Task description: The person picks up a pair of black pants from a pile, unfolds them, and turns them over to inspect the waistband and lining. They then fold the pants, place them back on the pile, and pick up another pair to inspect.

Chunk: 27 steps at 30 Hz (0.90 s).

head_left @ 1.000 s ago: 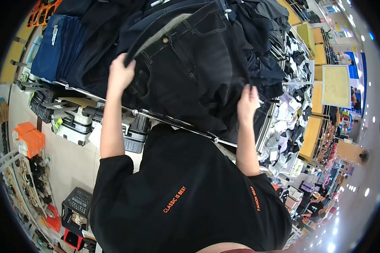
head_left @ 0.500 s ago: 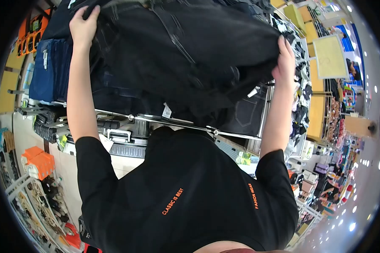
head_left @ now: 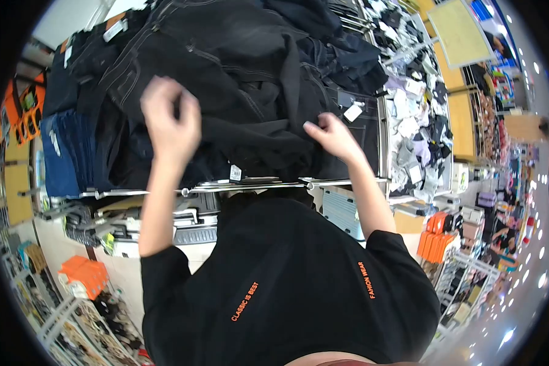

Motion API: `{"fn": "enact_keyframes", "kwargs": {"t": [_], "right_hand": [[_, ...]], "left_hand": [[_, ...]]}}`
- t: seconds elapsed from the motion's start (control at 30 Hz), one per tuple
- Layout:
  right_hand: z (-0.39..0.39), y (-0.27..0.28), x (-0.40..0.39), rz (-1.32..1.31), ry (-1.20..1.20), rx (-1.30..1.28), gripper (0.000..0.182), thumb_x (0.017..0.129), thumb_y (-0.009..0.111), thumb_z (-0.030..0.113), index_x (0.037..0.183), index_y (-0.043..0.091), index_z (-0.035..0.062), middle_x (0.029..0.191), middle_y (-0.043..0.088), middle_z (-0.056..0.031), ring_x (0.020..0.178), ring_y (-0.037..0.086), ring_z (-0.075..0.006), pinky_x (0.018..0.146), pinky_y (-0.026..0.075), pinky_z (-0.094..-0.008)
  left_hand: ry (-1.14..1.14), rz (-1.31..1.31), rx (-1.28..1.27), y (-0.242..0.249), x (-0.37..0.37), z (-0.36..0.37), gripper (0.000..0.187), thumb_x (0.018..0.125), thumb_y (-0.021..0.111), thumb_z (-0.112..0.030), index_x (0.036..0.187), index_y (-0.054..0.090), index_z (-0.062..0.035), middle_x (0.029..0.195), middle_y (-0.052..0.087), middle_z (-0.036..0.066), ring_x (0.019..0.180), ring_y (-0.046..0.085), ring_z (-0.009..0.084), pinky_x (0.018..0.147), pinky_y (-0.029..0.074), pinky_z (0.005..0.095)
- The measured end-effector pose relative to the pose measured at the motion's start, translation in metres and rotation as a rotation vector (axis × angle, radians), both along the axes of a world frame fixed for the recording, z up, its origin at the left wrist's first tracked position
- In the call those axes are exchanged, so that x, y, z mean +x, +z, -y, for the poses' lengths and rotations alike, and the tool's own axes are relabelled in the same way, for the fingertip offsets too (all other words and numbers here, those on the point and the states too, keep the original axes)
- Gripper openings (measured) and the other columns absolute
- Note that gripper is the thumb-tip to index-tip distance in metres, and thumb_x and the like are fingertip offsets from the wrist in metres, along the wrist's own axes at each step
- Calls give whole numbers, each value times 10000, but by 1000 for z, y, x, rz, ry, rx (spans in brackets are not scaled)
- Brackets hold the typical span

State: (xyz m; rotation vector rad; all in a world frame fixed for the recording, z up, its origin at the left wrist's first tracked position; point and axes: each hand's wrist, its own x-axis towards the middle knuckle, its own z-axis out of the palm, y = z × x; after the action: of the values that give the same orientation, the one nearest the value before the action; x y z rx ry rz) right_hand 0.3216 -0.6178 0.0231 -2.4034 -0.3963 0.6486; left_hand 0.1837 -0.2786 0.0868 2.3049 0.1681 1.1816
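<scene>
Black jeans [head_left: 238, 79] with pale stitching lie loosely bunched across the display rack. Over their left part is my left hand [head_left: 171, 119], slightly blurred, its thumb and curved fingers apart with no cloth between them. My right hand [head_left: 334, 137] is at the right side of the bunched jeans, thumb and bent fingers apart, fingertips close to a fold. A white price tag [head_left: 235, 173] hangs at the front rail, and another white tag [head_left: 352, 111] lies just above my right hand.
Folded blue jeans [head_left: 67, 152] are stacked at the left end of the rack. A metal rail [head_left: 250, 183] runs along its front, with suitcases [head_left: 195, 219] below. At the right stands a bin of small white and black garments [head_left: 412, 134].
Both hands have let go of the spread jeans and come closer together and nearer my body. The jeans have dropped from a stretched sheet into a loose heap on the rack.
</scene>
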Motion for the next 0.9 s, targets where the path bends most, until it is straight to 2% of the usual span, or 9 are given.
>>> {"fn": "enact_keyframes", "kwargs": {"t": [0.07, 0.13, 0.23, 0.4, 0.47, 0.73, 0.8, 0.87, 0.9], "right_hand": [[-4, -34, -31, 72, -115, 9, 857, 820, 698, 550, 1318, 485, -115, 1284, 555, -328, 1237, 542, -390, 1017, 436, -406], [-8, -76, -34, 130, -245, 167, 606, 885, 672, 443, 1192, 565, -68, 1121, 629, -292, 1037, 631, -350, 905, 481, -396], [-16, -52, -38, 314, -367, 435, 323, 963, 601, 234, 847, 458, -31, 737, 487, -207, 655, 431, -212, 633, 432, -362], [35, -18, -8, 244, -386, 715, 221, 990, 573, 181, 861, 552, 4, 793, 580, 12, 752, 460, -83, 689, 427, -263], [32, 24, -9, 278, -331, 809, 180, 1012, 539, 156, 1065, 614, 2, 976, 632, 7, 884, 536, -57, 809, 442, -221], [48, 153, 39, 513, -477, 978, 197, 959, 632, 174, 1042, 637, -4, 880, 628, 21, 794, 536, -32, 701, 446, -209], [74, 189, 61, 679, -324, 585, 288, 945, 642, 254, 1089, 643, 4, 880, 676, -34, 762, 608, -95, 710, 481, -247], [72, 215, 69, 708, -260, 605, 309, 938, 667, 270, 1041, 665, -21, 859, 690, -41, 794, 641, -116, 738, 510, -262], [62, 249, 55, 601, -303, 329, 363, 904, 642, 230, 1137, 644, -48, 1048, 672, -269, 948, 660, -383, 847, 517, -400]], "left_hand": [[-459, -216, 179, -31, -10, 51, 413, 720, 755, -150, 1093, 614, -41, 1194, 570, 153, 1135, 536, 321, 946, 415, 440], [-457, -503, 160, -48, -19, 112, 440, 722, 749, -206, 1122, 619, -76, 1290, 522, 109, 1200, 476, 317, 973, 361, 478], [-177, -362, 481, -114, -1, 142, 357, 682, 735, -192, 1024, 645, -145, 1222, 566, 21, 1160, 468, 253, 870, 322, 418], [-335, -281, 156, -73, -5, 110, 271, 537, 681, -26, 787, 587, -73, 990, 617, 42, 1000, 553, 267, 860, 341, 420], [-402, -195, 107, -59, -22, 93, 238, 534, 674, -6, 722, 539, -64, 963, 625, 57, 980, 568, 277, 862, 344, 415], [-407, -253, -134, -76, -59, 57, 272, 605, 653, 60, 670, 407, -36, 1032, 685, 136, 983, 615, 325, 859, 408, 404], [-435, -191, -193, -78, -61, 60, 292, 619, 663, 64, 672, 395, -38, 1016, 691, 148, 949, 624, 329, 849, 421, 405], [-472, -99, -222, -76, -59, 64, 314, 632, 674, 64, 674, 383, -43, 987, 695, 158, 908, 631, 333, 838, 430, 405], [-476, -64, -248, -76, -60, 65, 335, 641, 692, 47, 677, 373, -48, 969, 695, 169, 878, 633, 332, 832, 434, 409]]}}
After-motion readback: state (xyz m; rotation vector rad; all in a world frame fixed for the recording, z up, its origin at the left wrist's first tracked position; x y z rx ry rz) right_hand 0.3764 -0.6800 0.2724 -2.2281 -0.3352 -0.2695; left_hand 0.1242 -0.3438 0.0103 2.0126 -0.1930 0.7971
